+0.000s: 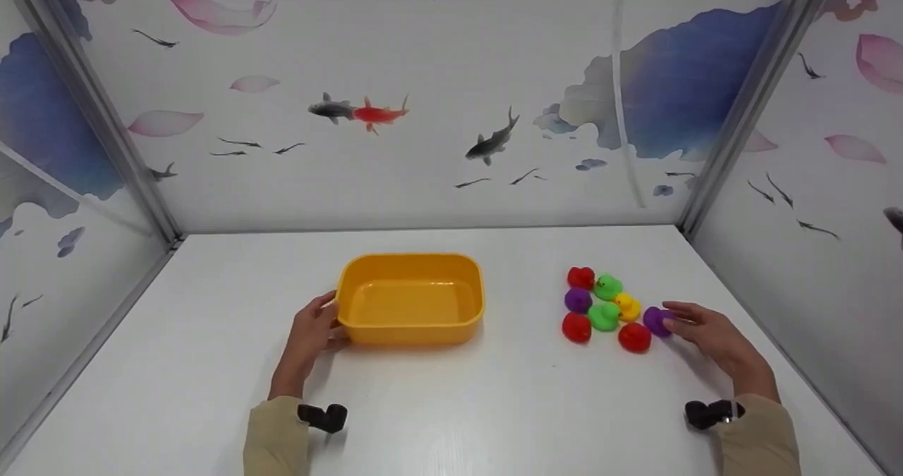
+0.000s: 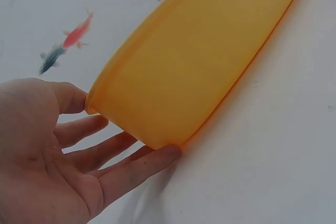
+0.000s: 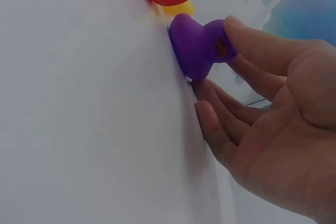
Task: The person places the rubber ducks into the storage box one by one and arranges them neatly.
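The purple duck (image 1: 656, 320) at the right end of the cluster of toy ducks is touched by the right hand (image 1: 712, 336), on the right half of the desk (image 1: 494, 405) and nearer the right edge than the front one. In the right wrist view the duck (image 3: 202, 45) is seen resting on the desk while the thumb is laid against its top and the remaining fingers (image 3: 220, 129) are held loosely spread just below and beside it; a pinch appears to be forming, but a closed grip is not shown, and the duck is not lifted. The other ducks are packed closely together just to its left: two red ones (image 1: 634, 337) along the front, two green ones (image 1: 604, 316), a yellow one (image 1: 627, 307), a second purple one (image 1: 578, 300) and a further red one (image 1: 580, 277) towards the back edge. This outermost duck is probably the one approached because it lies nearest the hand. The yellow tub (image 1: 411, 298) is set well apart from the ducks, near the middle of the desk, upright and with nothing seen inside. Its left end is touched by the left hand (image 1: 310, 331), whose fingers (image 2: 121, 174) are straight and spread along the wall and base of the tub (image 2: 199, 61), with the thumb near the rim; by this contact the tub is judged to be steadied rather than gripped.
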Tool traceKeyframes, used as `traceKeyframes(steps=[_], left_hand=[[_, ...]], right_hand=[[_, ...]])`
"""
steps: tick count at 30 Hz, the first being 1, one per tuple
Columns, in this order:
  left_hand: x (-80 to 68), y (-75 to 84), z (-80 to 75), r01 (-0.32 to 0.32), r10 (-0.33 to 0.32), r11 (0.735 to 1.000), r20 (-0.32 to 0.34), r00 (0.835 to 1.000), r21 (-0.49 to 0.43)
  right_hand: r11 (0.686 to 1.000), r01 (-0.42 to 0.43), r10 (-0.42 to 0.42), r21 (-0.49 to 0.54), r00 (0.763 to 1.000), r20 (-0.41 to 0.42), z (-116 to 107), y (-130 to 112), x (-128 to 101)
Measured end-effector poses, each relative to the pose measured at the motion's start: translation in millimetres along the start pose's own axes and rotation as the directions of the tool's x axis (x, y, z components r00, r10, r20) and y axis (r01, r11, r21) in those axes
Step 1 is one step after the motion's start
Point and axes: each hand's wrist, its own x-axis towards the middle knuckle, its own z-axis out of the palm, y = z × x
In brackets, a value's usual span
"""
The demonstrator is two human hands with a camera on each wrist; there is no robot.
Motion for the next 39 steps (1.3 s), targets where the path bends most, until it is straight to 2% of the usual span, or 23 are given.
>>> traceKeyframes(steps=[5,10,16,22,29,39], left_hand=[[0.1,1.3,0.7,-0.012,0.012,1.0,-0.002,1.0,-0.008],[0.9,-1.4,3.3,-0.009,0.009,1.0,0.0,1.0,0.014],[2.6,-0.3,6.0,-0.014,0.014,0.999,-0.015,1.0,0.031],[0.8,0.6,5.1,-0.001,0.001,1.0,-0.009,1.0,0.026],[2.2,-0.5,5.4,-0.009,0.008,0.999,0.008,1.0,0.05],[2.4,-2.0,4.9,0.002,-0.002,0.998,0.007,1.0,0.066]], right_hand=[[1.0,0.0,-0.001,-0.021,0.999,-0.035,1.3,-1.7,0.7],[0.998,-0.04,0.038,-0.054,0.998,-0.051,1.8,-1.1,-1.5],[0.997,-0.079,0.077,-0.021,0.994,-0.081,0.7,-3.3,-5.8],[1.0,-0.03,0.03,0.004,0.991,-0.131,0.2,-21.7,-3.5],[1.0,0.007,-0.006,0.001,0.99,-0.139,-2.3,-49.4,-7.4],[0.995,0.09,-0.084,0.03,0.982,-0.167,11.3,-70.6,-13.1]])
